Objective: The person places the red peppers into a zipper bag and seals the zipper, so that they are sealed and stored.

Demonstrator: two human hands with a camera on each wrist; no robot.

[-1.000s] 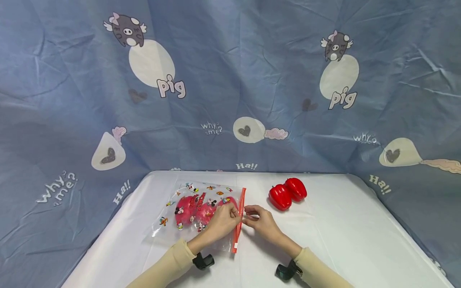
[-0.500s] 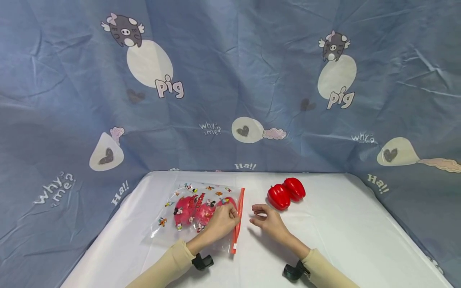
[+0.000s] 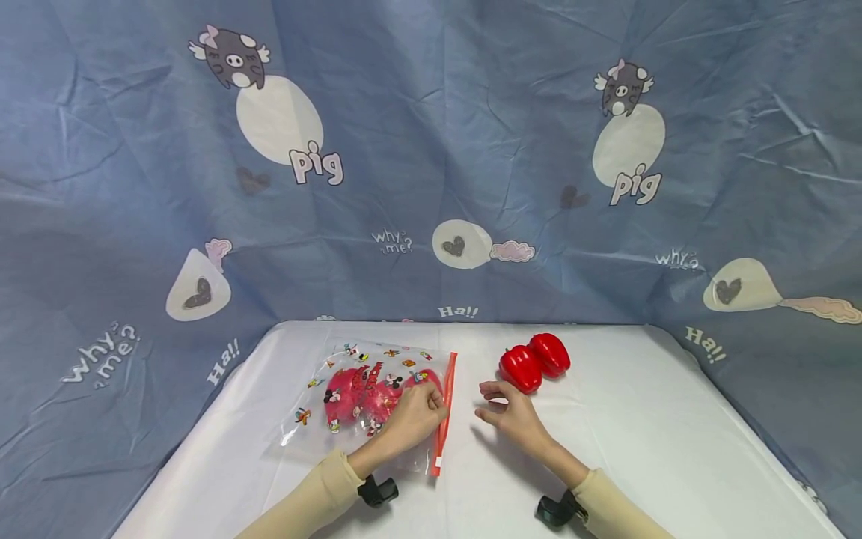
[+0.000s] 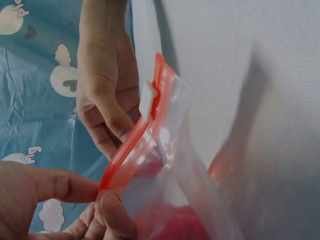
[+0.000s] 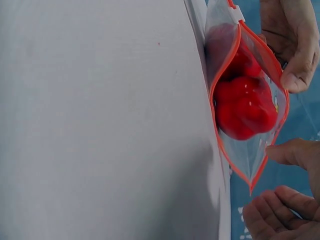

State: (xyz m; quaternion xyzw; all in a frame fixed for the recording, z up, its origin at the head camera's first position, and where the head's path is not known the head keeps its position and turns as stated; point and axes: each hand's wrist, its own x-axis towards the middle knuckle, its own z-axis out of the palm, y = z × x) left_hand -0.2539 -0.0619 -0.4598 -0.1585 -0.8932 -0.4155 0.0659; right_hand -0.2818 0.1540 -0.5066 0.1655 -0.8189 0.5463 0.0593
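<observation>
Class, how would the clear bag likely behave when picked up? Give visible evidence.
The bag would probably flop, since its clear film creases near the left hand. The red peppers inside look loose, so they might shift and make it sag. Its mouth gapes, so tipping it could spill them.

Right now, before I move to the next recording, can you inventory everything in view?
Bag: 1, clear with cartoon prints, on the table's left
Zip edge: 1, red-orange, at the bag's mouth
Slider: 1, white, at the zip's near end
Bagged peppers: at least two, red, inside the bag
Loose peppers: 2, red, beyond the right hand
Table: 1, white, underneath
Backdrop: 1, blue, printed, behind
Wrist devices: 2, black, one per wrist
Sleeves: 2, beige
Left hand: 1, bare, pinching the bag
Right hand: 1, bare, holding nothing
</observation>
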